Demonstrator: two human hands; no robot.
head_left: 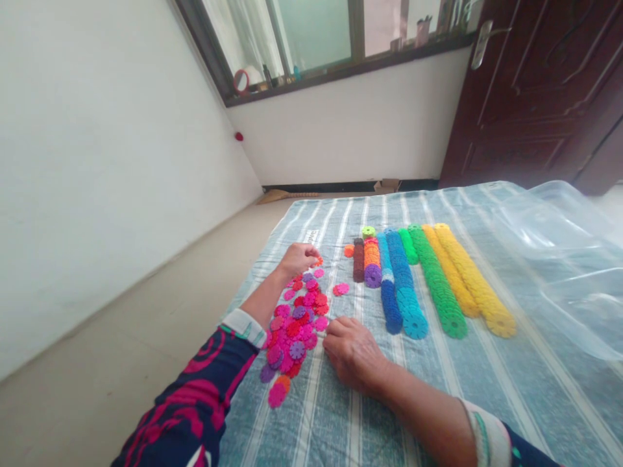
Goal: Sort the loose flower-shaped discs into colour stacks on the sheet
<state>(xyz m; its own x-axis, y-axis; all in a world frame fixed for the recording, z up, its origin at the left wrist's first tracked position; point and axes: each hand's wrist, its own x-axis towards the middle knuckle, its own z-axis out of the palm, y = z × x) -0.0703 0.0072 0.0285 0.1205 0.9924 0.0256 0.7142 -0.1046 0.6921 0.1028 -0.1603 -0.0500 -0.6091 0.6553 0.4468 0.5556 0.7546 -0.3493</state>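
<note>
Discs (293, 329) lie loosely heaped near the coloured rolls (437, 282); picking them out by colour seems the step in hand, calling next for a light pinch. Your left hand (299, 259), stretched over the far end, looks clamped on an orange disc (319, 261). Your right hand (357, 355) curls beside the heap; I cannot tell its grip.

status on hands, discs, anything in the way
Left hand at an orange disc, grip unclear. Right hand beside the mixed pile. Disc rows off to the right, apart; nothing seems to block.
</note>
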